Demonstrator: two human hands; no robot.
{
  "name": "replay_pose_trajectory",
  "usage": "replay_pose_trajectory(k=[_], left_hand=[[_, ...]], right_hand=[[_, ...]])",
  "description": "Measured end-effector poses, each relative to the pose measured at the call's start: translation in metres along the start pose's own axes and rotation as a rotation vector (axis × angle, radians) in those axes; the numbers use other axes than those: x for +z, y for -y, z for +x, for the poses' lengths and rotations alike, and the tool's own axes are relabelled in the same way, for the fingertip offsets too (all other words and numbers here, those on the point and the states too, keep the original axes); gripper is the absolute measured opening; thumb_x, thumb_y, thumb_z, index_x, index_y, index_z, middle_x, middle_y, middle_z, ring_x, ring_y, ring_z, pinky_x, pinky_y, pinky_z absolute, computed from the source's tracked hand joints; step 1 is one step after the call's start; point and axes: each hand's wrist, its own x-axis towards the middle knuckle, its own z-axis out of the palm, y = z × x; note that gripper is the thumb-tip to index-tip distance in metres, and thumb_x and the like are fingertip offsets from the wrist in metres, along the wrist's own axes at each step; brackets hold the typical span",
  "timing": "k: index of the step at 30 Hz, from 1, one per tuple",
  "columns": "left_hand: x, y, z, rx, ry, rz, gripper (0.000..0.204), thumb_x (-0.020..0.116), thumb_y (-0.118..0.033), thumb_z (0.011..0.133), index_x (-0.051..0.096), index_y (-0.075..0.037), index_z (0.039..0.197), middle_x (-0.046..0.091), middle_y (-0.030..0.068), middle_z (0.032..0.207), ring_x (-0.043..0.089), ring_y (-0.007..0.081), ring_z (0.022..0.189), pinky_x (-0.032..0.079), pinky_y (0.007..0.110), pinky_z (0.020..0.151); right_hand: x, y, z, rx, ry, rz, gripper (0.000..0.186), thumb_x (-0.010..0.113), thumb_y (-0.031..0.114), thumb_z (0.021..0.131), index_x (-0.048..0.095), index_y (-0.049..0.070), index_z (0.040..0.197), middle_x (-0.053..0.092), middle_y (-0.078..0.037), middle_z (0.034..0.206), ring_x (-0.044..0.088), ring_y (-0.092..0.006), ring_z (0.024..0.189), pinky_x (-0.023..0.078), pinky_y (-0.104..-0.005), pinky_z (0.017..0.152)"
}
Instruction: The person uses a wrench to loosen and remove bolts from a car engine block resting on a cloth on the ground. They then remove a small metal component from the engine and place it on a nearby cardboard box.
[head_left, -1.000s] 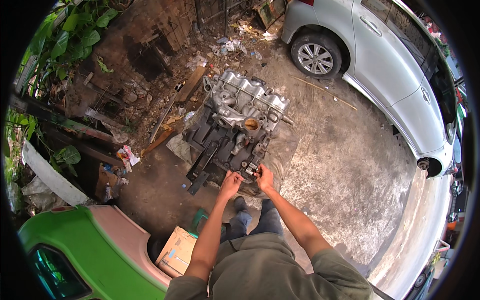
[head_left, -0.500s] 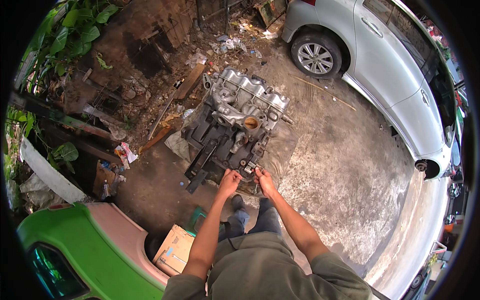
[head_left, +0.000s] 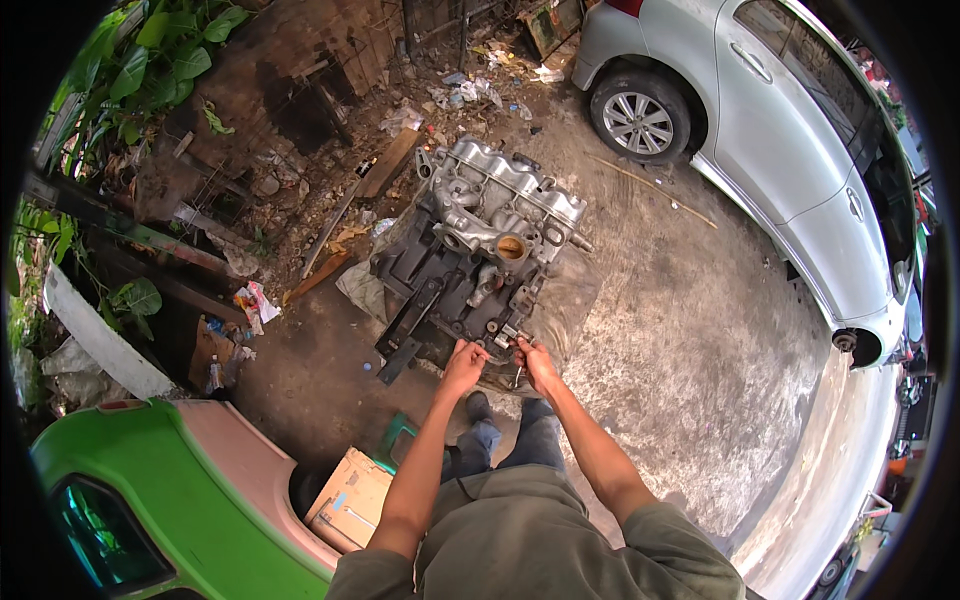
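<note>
A car engine [head_left: 470, 300] rests on the ground in front of me, its ribbed silver top cover [head_left: 505, 180] on the far side and its dark block nearer. My left hand [head_left: 464, 368] is at the block's near edge, fingers pinched together; whatever they hold is too small to make out. Close to its right, my right hand [head_left: 538, 364] is closed on a thin silver tool [head_left: 518, 378], perhaps a wrench, whose end hangs below the fingers. A small metal fitting [head_left: 507, 335] on the engine lies just beyond the right fingertips.
Beneath the engine spreads a dirty sheet [head_left: 575, 320]. A silver car [head_left: 780, 130] stands at the far right, a green car body [head_left: 190, 490] at the near left. Beside that sit a wooden box [head_left: 350, 500] and a green stool [head_left: 396, 440]. Planks [head_left: 388, 165] and litter lie farther off.
The whole view has shifted slightly, so the engine and cars sit a little lower and to the right. Both hands stay at the engine's near edge with nearly the same grip.
</note>
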Motion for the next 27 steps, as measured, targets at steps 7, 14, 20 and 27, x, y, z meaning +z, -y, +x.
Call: replay_pose_trajectory(k=[7,14,20,27], left_hand=[[0.001,0.002,0.003,0.011,0.004,0.017,0.005,0.062,-0.010,0.093,0.065,-0.006,0.095,0.050,0.0096,0.098,0.059,0.0241,0.082,0.049,0.038,0.080],[0.001,-0.001,0.003,-0.004,0.006,0.041,0.007,0.062,-0.011,0.095,0.065,-0.006,0.097,0.048,0.0067,0.096,0.055,0.0204,0.083,0.048,0.035,0.080],[0.001,-0.003,0.002,-0.023,0.017,0.044,0.008,0.060,-0.012,0.095,0.064,-0.005,0.097,0.049,0.0088,0.098,0.059,0.0234,0.086,0.048,0.038,0.082],[-0.001,-0.005,0.001,-0.035,0.023,0.036,0.008,0.060,-0.011,0.095,0.064,-0.005,0.097,0.049,0.0085,0.098,0.058,0.0228,0.085,0.048,0.037,0.082]], right_hand=[[-0.025,-0.004,-0.006,0.023,0.088,-0.175,0.012,0.057,0.006,0.099,0.062,-0.004,0.101,0.065,-0.010,0.091,0.061,-0.0152,0.077,0.046,-0.0271,0.061],[-0.007,0.003,-0.017,-0.002,0.113,-0.117,0.019,0.062,0.013,0.100,0.065,-0.006,0.099,0.068,-0.012,0.091,0.063,-0.0153,0.077,0.046,-0.0271,0.059],[-0.013,0.030,-0.004,0.118,0.245,-0.146,0.025,0.058,0.015,0.102,0.066,-0.008,0.106,0.071,-0.011,0.096,0.065,-0.0136,0.080,0.054,-0.0258,0.065],[-0.025,0.052,0.007,0.258,0.386,-0.085,0.022,0.054,0.005,0.101,0.063,-0.013,0.110,0.070,-0.019,0.103,0.068,-0.0188,0.091,0.057,-0.0255,0.073]])
